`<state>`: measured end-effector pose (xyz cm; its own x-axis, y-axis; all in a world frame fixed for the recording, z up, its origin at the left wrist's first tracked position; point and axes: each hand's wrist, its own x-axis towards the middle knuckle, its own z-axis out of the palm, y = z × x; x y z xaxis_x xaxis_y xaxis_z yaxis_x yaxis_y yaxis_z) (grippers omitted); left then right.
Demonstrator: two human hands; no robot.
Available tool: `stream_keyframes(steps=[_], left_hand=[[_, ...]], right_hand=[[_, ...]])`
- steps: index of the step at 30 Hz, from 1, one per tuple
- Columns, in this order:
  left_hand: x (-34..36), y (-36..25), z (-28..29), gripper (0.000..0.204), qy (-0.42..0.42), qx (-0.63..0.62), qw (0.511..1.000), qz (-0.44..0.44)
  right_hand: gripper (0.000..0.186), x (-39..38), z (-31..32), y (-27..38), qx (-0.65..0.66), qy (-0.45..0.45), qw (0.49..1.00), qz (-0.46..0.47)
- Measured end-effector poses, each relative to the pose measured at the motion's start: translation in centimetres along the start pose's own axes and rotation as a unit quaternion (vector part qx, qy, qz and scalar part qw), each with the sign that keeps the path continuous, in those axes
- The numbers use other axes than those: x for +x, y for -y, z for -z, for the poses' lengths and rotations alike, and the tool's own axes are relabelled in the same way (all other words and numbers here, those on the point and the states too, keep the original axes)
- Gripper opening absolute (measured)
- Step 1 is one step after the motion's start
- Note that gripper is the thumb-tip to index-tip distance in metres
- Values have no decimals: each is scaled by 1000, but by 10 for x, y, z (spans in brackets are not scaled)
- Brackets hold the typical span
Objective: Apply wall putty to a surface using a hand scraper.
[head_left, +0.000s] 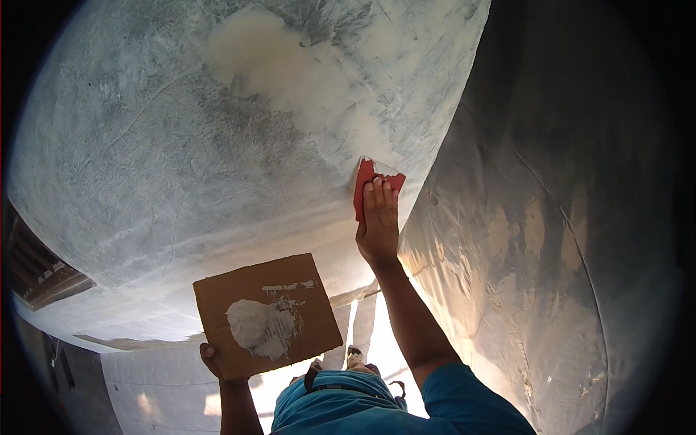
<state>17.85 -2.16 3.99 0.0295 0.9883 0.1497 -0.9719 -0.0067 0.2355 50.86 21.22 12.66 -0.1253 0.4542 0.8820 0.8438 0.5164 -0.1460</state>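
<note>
My right hand [378, 225] grips a red flat spreader [364, 174] against a large curved grey surface [167, 167], beside a pale, cloudy patch of smeared paste [268, 58]. The spreader has an uneven edge, with some white on it. My left hand [210, 357] holds a square piece of brown cardboard [217, 297] by its lower-left side, below the curved surface. On the cardboard sits a mound of white paste [250, 326] with thinner smears around it.
A second large curved surface [544, 217], darker and blotched, rises at the right. A dark recessed opening [43, 268] is at the far left. Below, my legs and shoes show near a bright gap beside a grey wall [145, 391].
</note>
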Motion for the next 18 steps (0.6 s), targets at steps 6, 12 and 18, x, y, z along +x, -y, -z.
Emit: stream_keyframes(steps=[6,12,18], left_hand=[[3,-11,4,81,1,9,1000,18],[6,-20,-6,79,-34,32,999,15],[10,-29,9,79,9,32,998,45]], right_hand=[[63,-103,-15,47,139,136,980,43],[63,-19,20,-4,26,-99,992,-74],[64,-101,-54,36,97,43,988,-108]])
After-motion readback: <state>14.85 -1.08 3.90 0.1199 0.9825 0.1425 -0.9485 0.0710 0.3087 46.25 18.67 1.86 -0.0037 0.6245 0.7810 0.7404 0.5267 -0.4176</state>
